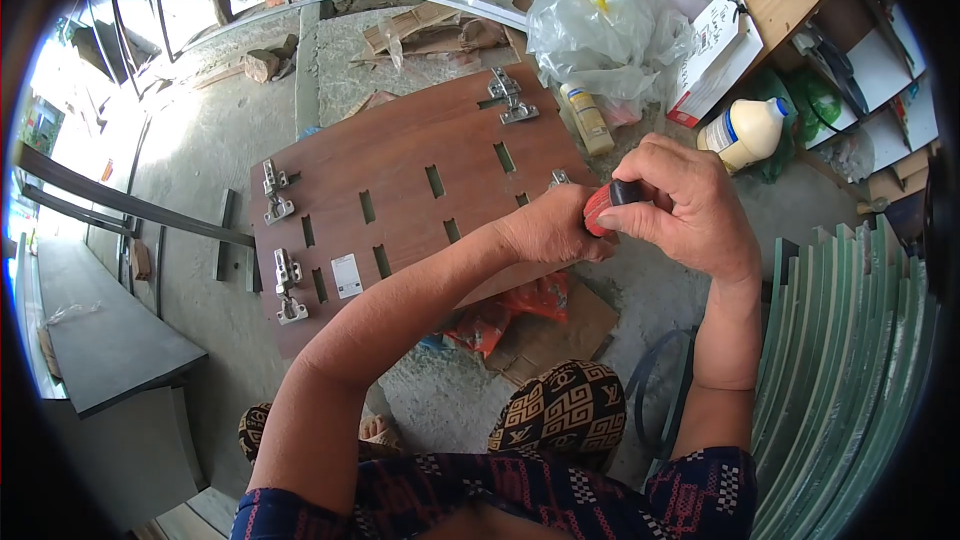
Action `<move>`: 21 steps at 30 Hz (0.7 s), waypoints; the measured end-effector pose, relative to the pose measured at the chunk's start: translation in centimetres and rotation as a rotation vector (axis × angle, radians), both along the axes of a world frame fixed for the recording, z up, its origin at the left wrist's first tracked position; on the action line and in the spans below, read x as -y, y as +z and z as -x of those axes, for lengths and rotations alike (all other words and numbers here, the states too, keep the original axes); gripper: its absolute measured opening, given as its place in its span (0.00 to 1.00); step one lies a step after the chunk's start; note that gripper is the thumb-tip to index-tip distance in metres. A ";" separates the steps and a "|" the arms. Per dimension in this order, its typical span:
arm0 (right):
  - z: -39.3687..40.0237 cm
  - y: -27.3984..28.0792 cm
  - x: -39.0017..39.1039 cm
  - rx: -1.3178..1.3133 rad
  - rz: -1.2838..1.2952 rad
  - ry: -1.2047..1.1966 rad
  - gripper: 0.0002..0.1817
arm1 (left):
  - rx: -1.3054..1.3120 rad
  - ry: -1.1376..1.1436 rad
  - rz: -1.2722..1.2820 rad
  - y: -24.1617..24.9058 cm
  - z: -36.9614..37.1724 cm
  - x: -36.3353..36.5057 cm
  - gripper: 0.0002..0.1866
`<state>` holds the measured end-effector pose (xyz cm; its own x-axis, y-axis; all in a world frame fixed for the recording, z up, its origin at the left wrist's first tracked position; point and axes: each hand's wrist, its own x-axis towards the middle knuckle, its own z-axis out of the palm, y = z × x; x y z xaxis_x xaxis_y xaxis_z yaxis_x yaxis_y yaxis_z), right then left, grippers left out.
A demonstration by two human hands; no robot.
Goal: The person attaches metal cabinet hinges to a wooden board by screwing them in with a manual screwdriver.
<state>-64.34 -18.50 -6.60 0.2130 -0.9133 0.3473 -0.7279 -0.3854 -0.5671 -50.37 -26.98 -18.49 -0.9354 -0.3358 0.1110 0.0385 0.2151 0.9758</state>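
Observation:
A brown wooden board (pixel 400 155) with several rectangular slots lies in front of me. Metal hinges sit on it: one at the upper left (pixel 277 190), one at the lower left (pixel 289 285), one at the top right (pixel 512 97), and part of another (pixel 560 178) beside my left hand. My left hand (pixel 560 225) is closed at the board's right edge, around the lower part of a screwdriver with a red and black handle (pixel 600 210). The fingers of my right hand (pixel 685 200) pinch the handle's black end. The screwdriver's tip is hidden. A white label (pixel 346 276) is on the board.
Stacked green-edged panels (pixel 830 330) stand at the right. A cream jug (pixel 745 133), a bottle (pixel 588 120), a white box (pixel 715 55) and plastic bags (pixel 605 25) are at the upper right. Dark metal strips (pixel 120 195) and a grey panel (pixel 110 305) lie at the left.

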 end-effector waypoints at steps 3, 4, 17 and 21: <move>0.1 -0.1 0.1 -0.086 0.040 -0.036 0.19 | 0.022 0.006 0.004 0.3 0.0 -0.1 0.13; 0.1 0.0 0.1 -0.105 0.055 -0.042 0.20 | 0.023 0.004 0.019 0.2 0.1 0.0 0.13; 0.3 -0.1 -0.2 0.039 0.116 0.078 0.13 | 0.032 0.002 0.013 -0.1 0.4 -0.2 0.13; 0.6 -0.6 -0.1 0.104 0.037 -0.013 0.12 | 0.034 0.050 -0.011 0.7 0.1 -0.2 0.13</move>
